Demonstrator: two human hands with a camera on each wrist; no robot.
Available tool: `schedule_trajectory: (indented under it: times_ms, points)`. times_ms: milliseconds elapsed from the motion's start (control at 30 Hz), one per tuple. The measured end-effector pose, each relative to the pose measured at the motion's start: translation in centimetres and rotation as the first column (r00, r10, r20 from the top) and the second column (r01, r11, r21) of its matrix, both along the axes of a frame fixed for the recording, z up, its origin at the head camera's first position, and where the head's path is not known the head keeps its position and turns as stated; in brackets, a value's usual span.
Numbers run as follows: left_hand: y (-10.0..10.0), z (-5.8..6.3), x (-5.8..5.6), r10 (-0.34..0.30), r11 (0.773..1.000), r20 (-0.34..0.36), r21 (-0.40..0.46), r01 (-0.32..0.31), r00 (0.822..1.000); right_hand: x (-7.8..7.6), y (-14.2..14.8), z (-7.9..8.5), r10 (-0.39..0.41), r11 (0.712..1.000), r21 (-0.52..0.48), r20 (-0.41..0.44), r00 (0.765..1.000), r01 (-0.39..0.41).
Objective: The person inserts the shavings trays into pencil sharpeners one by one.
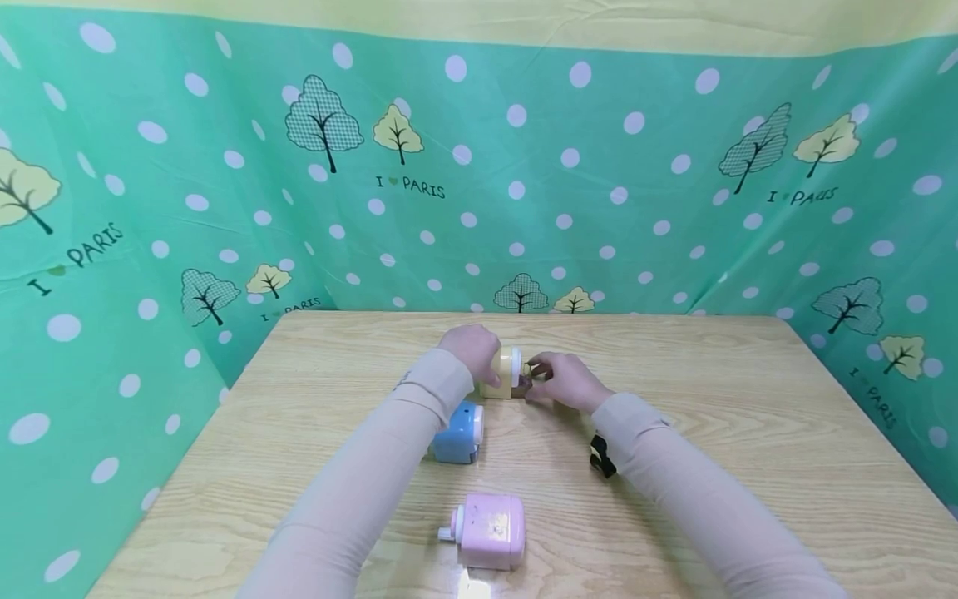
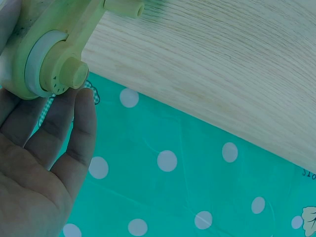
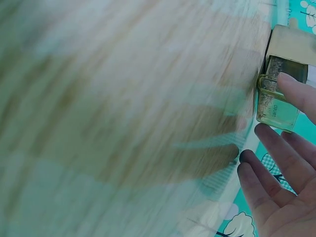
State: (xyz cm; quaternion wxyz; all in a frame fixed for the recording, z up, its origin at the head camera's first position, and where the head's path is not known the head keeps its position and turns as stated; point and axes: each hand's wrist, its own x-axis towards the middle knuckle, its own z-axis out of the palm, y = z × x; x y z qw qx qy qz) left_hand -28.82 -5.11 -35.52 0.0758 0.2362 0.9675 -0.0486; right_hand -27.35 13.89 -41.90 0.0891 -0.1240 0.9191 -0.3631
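Observation:
My left hand (image 1: 471, 353) grips a pale yellow hand-crank pencil sharpener (image 1: 496, 378) near the back of the table. The left wrist view shows the sharpener's dial (image 2: 53, 69) and crank knob (image 2: 123, 7), with the left fingers curled against the body. On the sharpener's right side, my right hand (image 1: 567, 381) pinches a clear shavings drawer (image 3: 282, 112) between thumb and fingertips. Dark shavings show inside the drawer, which sticks partly out of the body. Part of the sharpener is hidden behind the left hand in the head view.
A blue pencil sharpener (image 1: 455, 441) stands beside the left forearm, partly covered by it. Nearer the front is a pink sharpener (image 1: 491, 531) with its crank to the left. A small black item (image 1: 601, 456) shows by the right cuff. Green dotted cloth (image 1: 516, 208) surrounds the wooden table (image 1: 718, 399).

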Motion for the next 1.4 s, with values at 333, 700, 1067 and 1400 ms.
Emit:
schedule_trajectory:
  times_ms: [333,700,1067,1400]
  points:
    - [0.06,0.09,-0.02,-0.005,1.0,-0.003,0.001,0.005,1.0,-0.07,0.0,0.11,0.015,1.0,0.015,-0.015,1.0,-0.015]
    - [0.07,-0.05,-0.07,0.003,1.0,0.004,0.008,-0.003,1.0,-0.11,-0.1,0.13,0.018,1.0,0.016,-0.024,1.0,-0.018]
    - [0.06,-0.09,-0.15,0.0,1.0,0.004,-0.002,0.0,1.0,-0.09,-0.3,0.02,0.008,1.0,0.024,-0.03,1.0,-0.008]
    - [0.1,0.11,-0.01,0.003,1.0,0.005,0.008,-0.003,1.0,-0.14,-0.49,-0.12,0.007,1.0,0.03,-0.049,0.999,-0.006]
